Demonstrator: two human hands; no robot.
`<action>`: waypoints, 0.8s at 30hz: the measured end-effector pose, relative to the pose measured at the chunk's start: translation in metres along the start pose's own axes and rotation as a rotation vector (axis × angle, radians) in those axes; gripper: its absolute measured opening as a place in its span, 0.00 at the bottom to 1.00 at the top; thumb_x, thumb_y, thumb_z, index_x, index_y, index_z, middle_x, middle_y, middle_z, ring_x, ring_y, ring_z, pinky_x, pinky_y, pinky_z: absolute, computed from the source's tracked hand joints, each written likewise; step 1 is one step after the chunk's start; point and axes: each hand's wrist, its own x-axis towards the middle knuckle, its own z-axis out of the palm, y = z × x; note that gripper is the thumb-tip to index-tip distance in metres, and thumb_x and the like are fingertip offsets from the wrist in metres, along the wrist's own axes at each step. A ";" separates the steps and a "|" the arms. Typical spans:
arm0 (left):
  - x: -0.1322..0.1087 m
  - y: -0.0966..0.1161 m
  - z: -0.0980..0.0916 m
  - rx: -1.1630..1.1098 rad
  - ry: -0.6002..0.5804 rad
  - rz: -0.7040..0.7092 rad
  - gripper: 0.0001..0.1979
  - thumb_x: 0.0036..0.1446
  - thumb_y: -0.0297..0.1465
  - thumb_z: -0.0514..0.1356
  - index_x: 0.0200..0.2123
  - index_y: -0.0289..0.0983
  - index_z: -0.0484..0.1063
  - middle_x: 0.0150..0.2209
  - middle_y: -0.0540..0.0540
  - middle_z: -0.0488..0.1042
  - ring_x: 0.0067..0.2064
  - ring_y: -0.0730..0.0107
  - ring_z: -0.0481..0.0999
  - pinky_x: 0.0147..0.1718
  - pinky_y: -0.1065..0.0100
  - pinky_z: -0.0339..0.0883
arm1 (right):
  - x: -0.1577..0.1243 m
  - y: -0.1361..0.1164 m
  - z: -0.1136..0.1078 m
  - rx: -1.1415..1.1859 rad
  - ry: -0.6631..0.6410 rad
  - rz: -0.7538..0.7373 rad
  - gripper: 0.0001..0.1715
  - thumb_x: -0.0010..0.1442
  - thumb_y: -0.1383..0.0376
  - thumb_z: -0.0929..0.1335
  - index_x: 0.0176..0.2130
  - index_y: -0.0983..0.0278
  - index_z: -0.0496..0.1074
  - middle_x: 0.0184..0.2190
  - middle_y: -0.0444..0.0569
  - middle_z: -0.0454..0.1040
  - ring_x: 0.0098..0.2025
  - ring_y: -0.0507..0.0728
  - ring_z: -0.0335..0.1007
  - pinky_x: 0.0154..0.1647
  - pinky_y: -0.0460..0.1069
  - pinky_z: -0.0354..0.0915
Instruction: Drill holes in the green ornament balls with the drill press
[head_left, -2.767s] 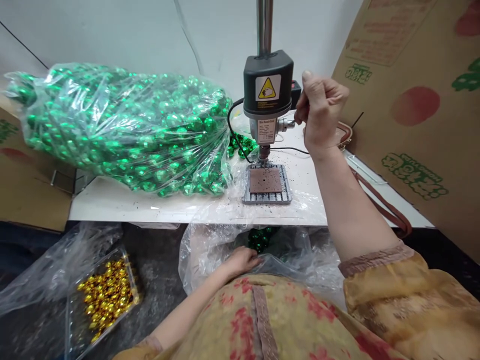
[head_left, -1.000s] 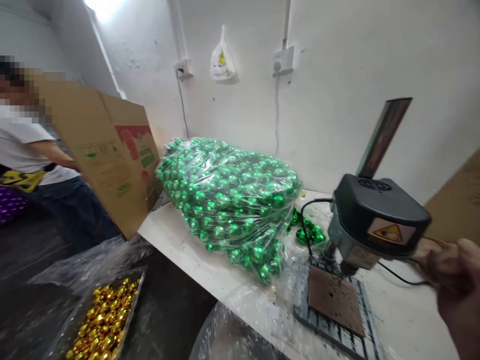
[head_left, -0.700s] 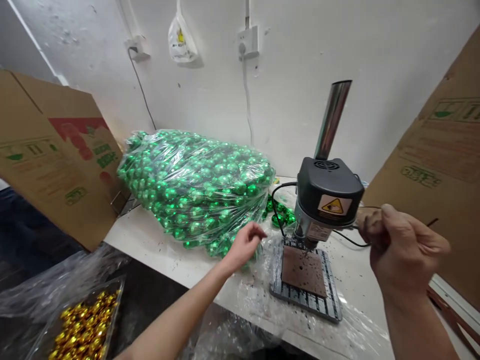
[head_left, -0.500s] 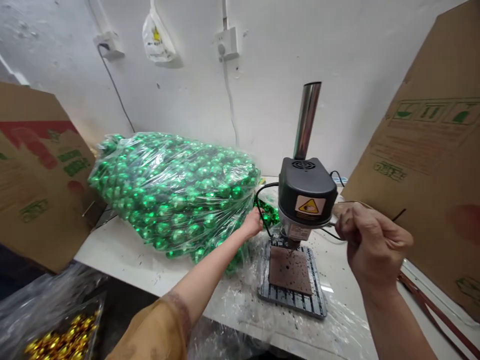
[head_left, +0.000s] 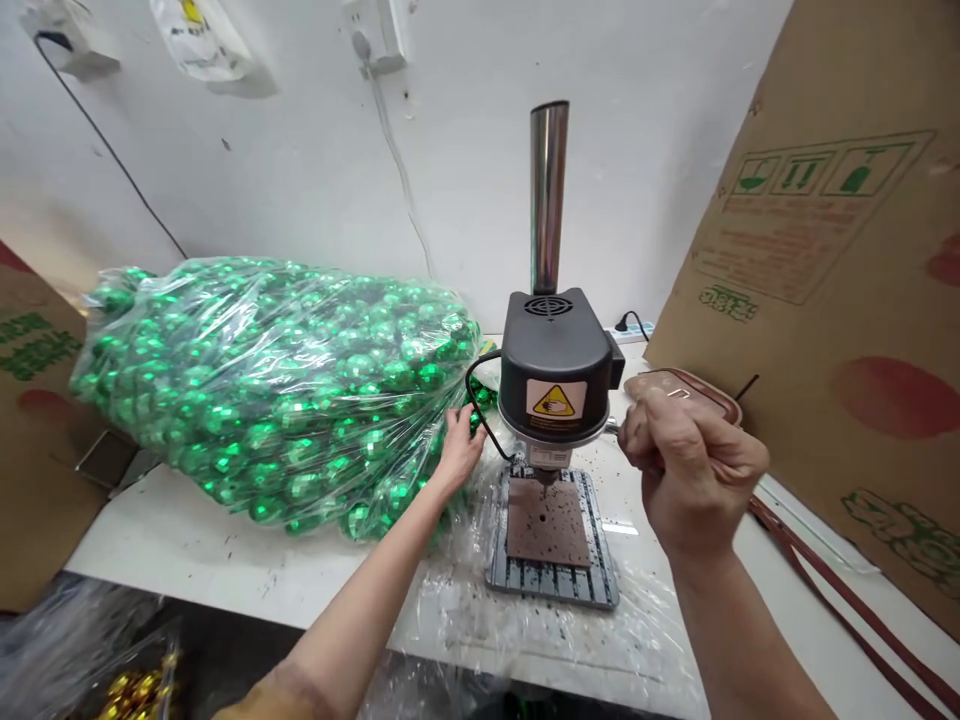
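My right hand (head_left: 694, 460) is closed in a fist around the feed handle of a small black bench drill press (head_left: 555, 365), at its right side. Only a short piece of the handle shows beside the machine; the rest is inside my fist. My left hand (head_left: 461, 445) reaches to the right end of a clear plastic bag (head_left: 300, 400) full of shiny green faceted balls. Its fingers are apart and touch the balls by the bag's end, left of the machine's black cable. Beneath the drill, a brown board (head_left: 544, 535) with a dark hole lies on the slotted metal base (head_left: 551, 585).
Cardboard boxes stand at the right (head_left: 840, 280) and left (head_left: 37, 430). A brown strapped bag (head_left: 686, 390) lies behind my right hand. Dark shavings are scattered around the base. Loose plastic film hangs over the table's front edge. Gold balls (head_left: 135, 690) sit at lower left.
The view has swung to the right, so everything sits further left. My left hand's fingers have spread at the bag's end. My right hand stays on the handle.
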 end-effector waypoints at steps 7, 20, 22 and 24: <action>-0.125 0.027 -0.015 -0.718 -0.046 -0.351 0.29 0.63 0.54 0.58 0.57 0.41 0.70 0.44 0.44 0.72 0.34 0.69 0.74 0.32 0.67 0.68 | 0.002 -0.002 0.007 0.019 -0.006 -0.056 0.25 0.63 0.62 0.70 0.17 0.62 0.68 0.14 0.40 0.62 0.18 0.46 0.56 0.20 0.48 0.52; -0.109 0.028 0.021 -0.793 -0.200 -0.317 0.35 0.50 0.54 0.71 0.54 0.37 0.71 0.40 0.48 0.75 0.31 0.73 0.74 0.28 0.71 0.69 | 0.004 -0.005 0.004 -0.023 -0.034 -0.060 0.27 0.64 0.60 0.69 0.16 0.64 0.65 0.13 0.38 0.59 0.17 0.44 0.53 0.20 0.45 0.50; -0.103 0.024 0.026 -0.744 -0.207 -0.286 0.37 0.50 0.56 0.70 0.54 0.36 0.71 0.39 0.48 0.75 0.29 0.74 0.73 0.27 0.71 0.68 | 0.005 -0.006 0.004 -0.029 -0.040 -0.064 0.27 0.64 0.61 0.69 0.16 0.64 0.64 0.13 0.38 0.59 0.17 0.44 0.53 0.20 0.45 0.51; -0.098 0.022 0.030 -0.725 -0.198 -0.255 0.37 0.50 0.56 0.70 0.54 0.36 0.72 0.40 0.47 0.75 0.29 0.75 0.73 0.26 0.71 0.69 | 0.005 -0.007 0.004 -0.027 -0.042 -0.066 0.28 0.64 0.61 0.69 0.16 0.64 0.64 0.13 0.38 0.59 0.17 0.43 0.53 0.20 0.44 0.51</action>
